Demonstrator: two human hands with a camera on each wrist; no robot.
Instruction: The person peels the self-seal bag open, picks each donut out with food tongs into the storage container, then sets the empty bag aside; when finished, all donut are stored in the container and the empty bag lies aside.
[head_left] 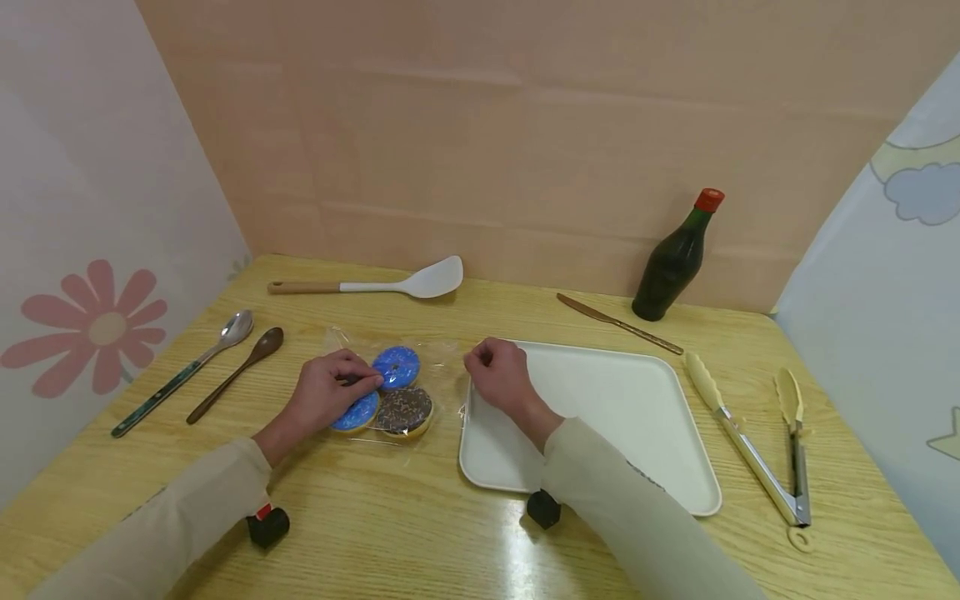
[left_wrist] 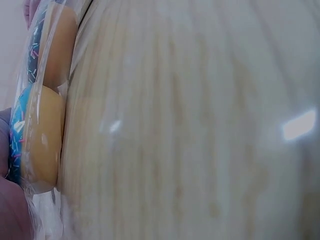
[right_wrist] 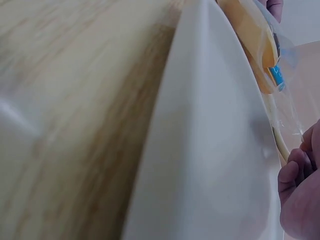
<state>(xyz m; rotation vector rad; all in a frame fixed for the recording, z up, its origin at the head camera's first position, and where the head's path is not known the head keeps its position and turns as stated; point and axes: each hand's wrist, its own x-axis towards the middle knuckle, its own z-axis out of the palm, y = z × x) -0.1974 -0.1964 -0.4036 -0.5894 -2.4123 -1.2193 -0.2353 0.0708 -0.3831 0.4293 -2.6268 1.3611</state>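
Note:
Several toy donuts lie in a clear plastic bag (head_left: 444,365) on the table. A blue donut (head_left: 397,363) is at the back, a brown sprinkled donut (head_left: 405,410) in front of it, and another blue donut (head_left: 356,414) sits partly under my left hand (head_left: 324,393). The thumb and forefinger of that hand come together on the bag film over the donuts. My right hand (head_left: 501,373), fingers curled, pinches the right edge of the bag above the white tray's left rim. In the right wrist view the film (right_wrist: 287,112) stretches toward those fingers.
A white tray (head_left: 615,417) lies under my right forearm. Tongs (head_left: 757,458), a gold knife (head_left: 618,322) and a dark bottle (head_left: 672,262) stand or lie right and behind. A spatula (head_left: 375,286) is at the back, two spoons, one wooden (head_left: 238,372), at left.

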